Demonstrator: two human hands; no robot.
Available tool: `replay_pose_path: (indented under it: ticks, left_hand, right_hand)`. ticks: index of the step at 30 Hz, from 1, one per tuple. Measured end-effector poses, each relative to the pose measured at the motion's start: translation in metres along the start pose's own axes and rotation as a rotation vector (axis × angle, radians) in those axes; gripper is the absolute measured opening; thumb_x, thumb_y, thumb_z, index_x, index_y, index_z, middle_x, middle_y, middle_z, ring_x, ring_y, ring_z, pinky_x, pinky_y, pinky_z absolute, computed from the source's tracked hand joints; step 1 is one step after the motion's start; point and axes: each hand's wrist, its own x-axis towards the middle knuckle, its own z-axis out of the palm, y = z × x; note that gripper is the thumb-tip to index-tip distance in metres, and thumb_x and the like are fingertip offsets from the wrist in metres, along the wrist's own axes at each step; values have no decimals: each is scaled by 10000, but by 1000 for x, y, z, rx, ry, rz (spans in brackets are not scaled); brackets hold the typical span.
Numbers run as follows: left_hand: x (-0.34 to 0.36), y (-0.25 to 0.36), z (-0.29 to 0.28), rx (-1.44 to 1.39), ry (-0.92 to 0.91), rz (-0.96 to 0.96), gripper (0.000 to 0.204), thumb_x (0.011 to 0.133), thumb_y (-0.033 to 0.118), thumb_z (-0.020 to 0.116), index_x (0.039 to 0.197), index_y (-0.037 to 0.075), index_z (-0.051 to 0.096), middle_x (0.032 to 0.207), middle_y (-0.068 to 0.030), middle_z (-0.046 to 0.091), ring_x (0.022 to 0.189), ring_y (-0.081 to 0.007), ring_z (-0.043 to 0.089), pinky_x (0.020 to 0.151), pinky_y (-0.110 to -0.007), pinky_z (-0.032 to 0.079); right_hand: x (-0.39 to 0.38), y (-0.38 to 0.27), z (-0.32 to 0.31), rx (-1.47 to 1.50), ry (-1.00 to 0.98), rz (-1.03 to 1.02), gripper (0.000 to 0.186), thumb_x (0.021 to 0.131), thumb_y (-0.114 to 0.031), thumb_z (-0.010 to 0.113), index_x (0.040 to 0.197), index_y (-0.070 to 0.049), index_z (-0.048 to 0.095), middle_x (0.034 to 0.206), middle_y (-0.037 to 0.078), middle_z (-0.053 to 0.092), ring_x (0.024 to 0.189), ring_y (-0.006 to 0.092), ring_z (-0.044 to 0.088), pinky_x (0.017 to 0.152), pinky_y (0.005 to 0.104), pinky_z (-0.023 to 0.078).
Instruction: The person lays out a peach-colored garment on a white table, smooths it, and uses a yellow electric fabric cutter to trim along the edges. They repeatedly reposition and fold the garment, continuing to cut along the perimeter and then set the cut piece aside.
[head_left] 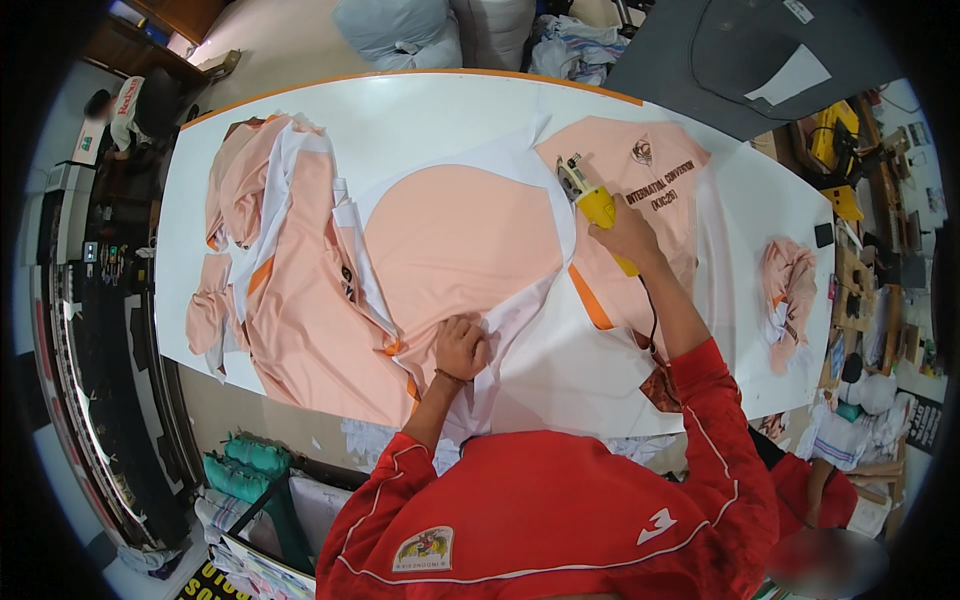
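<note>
My right hand [628,236] grips a yellow handheld electric fabric cutter [597,206]. Its metal head rests over a printed peach fabric panel [660,150] with a small emblem and dark lettering. A dark cord runs back from the cutter along my forearm. At the table's near middle, my left hand [462,350] is closed, its fingers curled on the lower edge of a large peach fabric piece [460,230]. Creases spread out from that hand. White margins [510,310] border this piece, and one strip lies between it and the printed panel.
More peach pieces with orange and white edges [310,300] are heaped at the left of the white table [560,390]. A crumpled peach bundle [790,290] and a small black object [824,235] lie at the right. Big stuffed sacks [400,35] stand beyond the far edge.
</note>
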Motion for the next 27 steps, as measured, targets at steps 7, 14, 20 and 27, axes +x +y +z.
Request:
replay_pose_path:
  ticks: [7, 14, 20, 27]
  left_hand:
    - [-4, 0, 0, 22, -56, -59, 118, 773, 142, 678, 870, 77, 665, 925, -110, 623, 926, -344, 597, 805, -477, 425]
    - [-1, 2, 0, -11, 2, -15, 136, 773, 137, 662, 891, 71, 671, 1019, -117, 678, 925, -337, 605, 808, -470, 427]
    - [8, 5, 2, 31, 10, 1, 139, 777, 135, 650, 895, 64, 669, 1058, -120, 697, 957, -332, 614, 834, -475, 432]
    - [16, 25, 2, 51, -12, -51, 277, 789, 133, 639, 1052, 59, 682, 1080, -159, 647, 1021, -345, 578, 867, -480, 433]
  right_hand:
    - [46, -29, -17, -105, -14, -45, 858, 839, -468, 756, 1529, -76, 432, 1266, 231, 700, 1201, 383, 690, 980, 506, 563]
    - [85, -47, -21, -75, -13, -126, 958, 823, -518, 752, 1591, -75, 390, 1346, 214, 685, 1226, 379, 684, 998, 499, 557]
    - [81, -26, -10, 65, 57, -130, 905, 814, -521, 751, 1555, -94, 453, 1299, 224, 707, 1198, 392, 694, 991, 487, 559]
    - [-23, 57, 2, 600, 37, -85, 657, 814, -371, 819, 1337, -29, 615, 1093, 163, 744, 968, 300, 732, 862, 413, 577]
